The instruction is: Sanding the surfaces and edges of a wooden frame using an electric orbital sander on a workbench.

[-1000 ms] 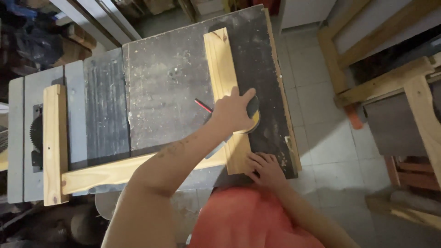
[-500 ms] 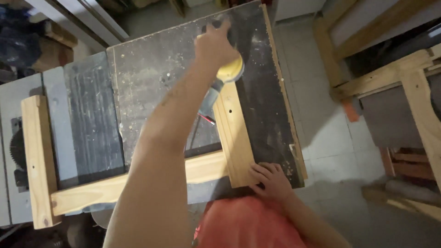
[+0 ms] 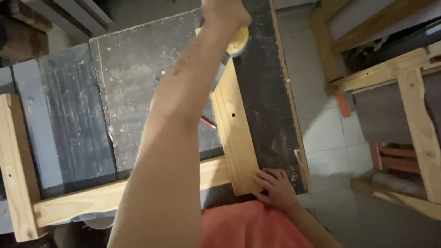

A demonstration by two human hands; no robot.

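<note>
The left hand [image 3: 225,11] reaches to the far end of the wooden frame [image 3: 234,133], closed over a yellow sanding pad [image 3: 239,40] pressed on the frame's upright rail. The right hand [image 3: 274,188], fingers spread, pins the frame's near corner. With so long a reach, the frame could pivot or the pad skid off. A red pencil [image 3: 207,122] lies beside the rail on the dark, dusty surface [image 3: 133,82]; beyond it are a tiled floor [image 3: 321,133] and other timber frames [image 3: 413,92].

Pale smooth wooden frame [image 3: 234,133]; matt, dusty, scuffed dark tabletop [image 3: 133,82]; glossy floor tiles [image 3: 330,138]
</note>
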